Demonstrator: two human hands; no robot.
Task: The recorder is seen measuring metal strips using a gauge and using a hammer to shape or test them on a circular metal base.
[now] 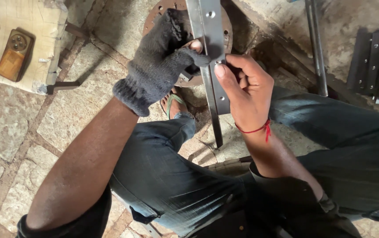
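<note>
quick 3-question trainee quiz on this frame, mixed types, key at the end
1. True or false: the left hand wears a dark knit glove.
2. What do both hands grip? A) wooden block B) angle bar C) phone
3. Fill in: a red ____ circles the wrist of the right hand.

Key:
1. True; the right hand is bare.
2. B, the angle bar, a steel strip with holes, held over a rusty disc.
3. Thread.
</note>
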